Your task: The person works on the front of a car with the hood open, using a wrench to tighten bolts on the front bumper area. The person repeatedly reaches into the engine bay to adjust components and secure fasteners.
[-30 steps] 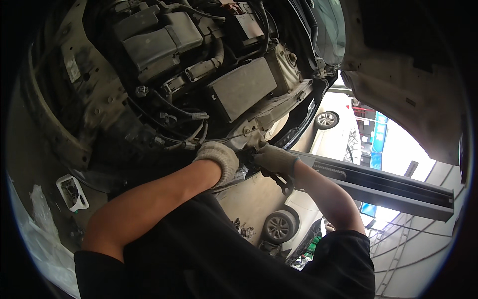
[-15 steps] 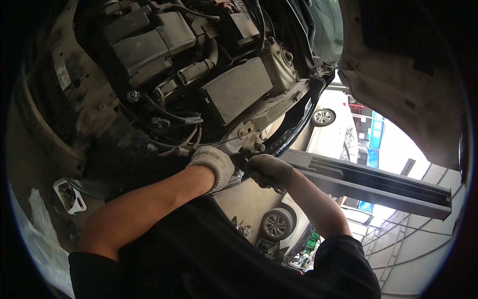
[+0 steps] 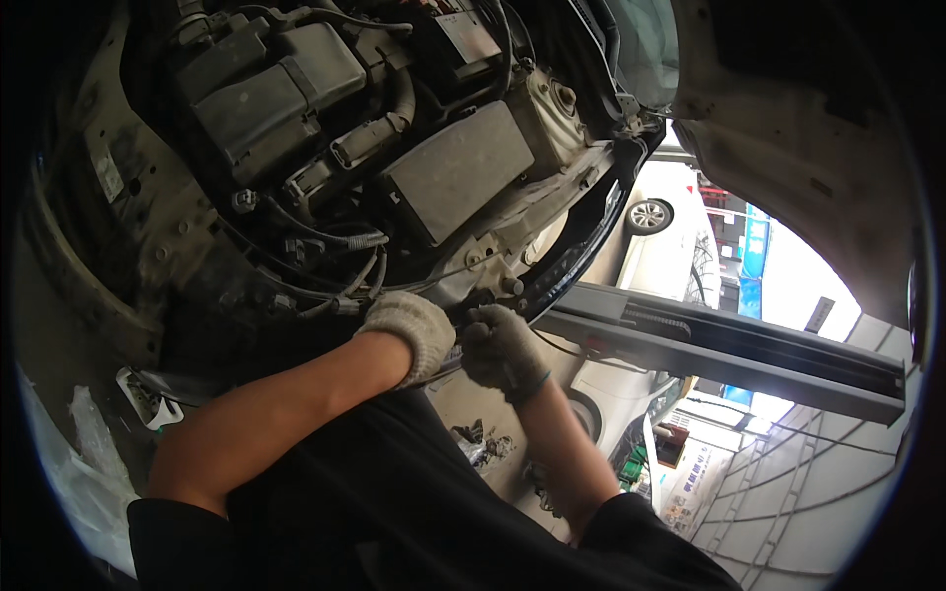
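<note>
My left hand (image 3: 412, 333), in a pale knitted work glove, reaches in at the front edge of a car's engine bay. Its fingers are hidden past the glove's cuff and back. Close to its right, my right hand (image 3: 501, 350) wears a grey-coated glove and is closed, with its fingers curled in toward the left hand. What it grips, if anything, cannot be made out. Just beyond both hands lie the pale metal corner of the fender (image 3: 473, 261) and the dark front edge. Wiring with loose connectors (image 3: 345, 300) runs beside the left glove.
A black rectangular box cover (image 3: 458, 172) and an engine cover (image 3: 261, 108) fill the bay. The raised hood (image 3: 808, 187) hangs at right. A grey lift post (image 3: 729, 345) stands beyond my right arm. A white tray (image 3: 146, 399) and plastic sheeting (image 3: 84, 473) lie at lower left.
My right hand has shifted left and turned, its forearm now steeper and closer to the left hand. My left hand has moved slightly left. The whole view has shifted a little.
</note>
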Demonstrator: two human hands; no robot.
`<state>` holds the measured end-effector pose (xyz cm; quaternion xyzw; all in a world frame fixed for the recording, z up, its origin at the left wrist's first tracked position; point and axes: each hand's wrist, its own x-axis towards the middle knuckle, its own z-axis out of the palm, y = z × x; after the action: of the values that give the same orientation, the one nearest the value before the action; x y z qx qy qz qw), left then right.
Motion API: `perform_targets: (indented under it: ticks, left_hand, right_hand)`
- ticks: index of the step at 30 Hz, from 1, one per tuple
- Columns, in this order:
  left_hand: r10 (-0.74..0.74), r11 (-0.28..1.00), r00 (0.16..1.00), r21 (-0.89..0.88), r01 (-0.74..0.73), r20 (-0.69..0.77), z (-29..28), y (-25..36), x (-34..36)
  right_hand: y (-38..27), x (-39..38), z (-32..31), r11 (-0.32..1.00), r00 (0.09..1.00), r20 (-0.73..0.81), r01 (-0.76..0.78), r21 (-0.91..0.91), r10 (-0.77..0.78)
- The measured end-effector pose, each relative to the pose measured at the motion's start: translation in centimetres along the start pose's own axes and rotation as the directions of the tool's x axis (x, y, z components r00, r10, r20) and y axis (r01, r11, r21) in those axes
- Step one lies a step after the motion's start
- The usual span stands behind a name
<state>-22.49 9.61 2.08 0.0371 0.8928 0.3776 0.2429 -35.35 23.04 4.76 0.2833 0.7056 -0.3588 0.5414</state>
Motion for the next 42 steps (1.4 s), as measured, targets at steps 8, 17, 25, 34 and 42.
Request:
perform_targets:
  ticks: [8,17,25,34,42]
  left_hand:
    - [-0.037,0.998,0.996,0.051,0.033,0.079,-0.9,0.8,-0.1]
    - [-0.220,0.971,0.966,0.125,0.204,0.135,-0.7,2.1,1.6]
    - [-0.193,0.966,0.980,0.165,0.200,-0.052,0.2,2.6,1.4]
    - [-0.213,0.949,0.975,0.225,0.221,-0.061,0.8,2.4,1.5]
    - [-0.220,0.962,0.975,0.172,0.214,0.013,-0.5,3.1,1.4]
  right_hand:
    - [2.8,-0.2,-1.7,0.932,0.965,0.066,0.227,0.282,-0.255]
    - [3.1,-2.6,-5.2,0.838,0.862,0.032,0.500,-0.216,-0.506]
    - [4.8,-0.9,-7.2,0.548,0.695,0.109,0.644,-0.534,-0.711]
    - [3.1,0.7,-7.2,0.218,0.553,0.247,0.642,-0.735,-0.795]
    - [-0.3,-1.3,-6.7,-0.165,0.548,0.514,0.562,-0.811,-0.660]
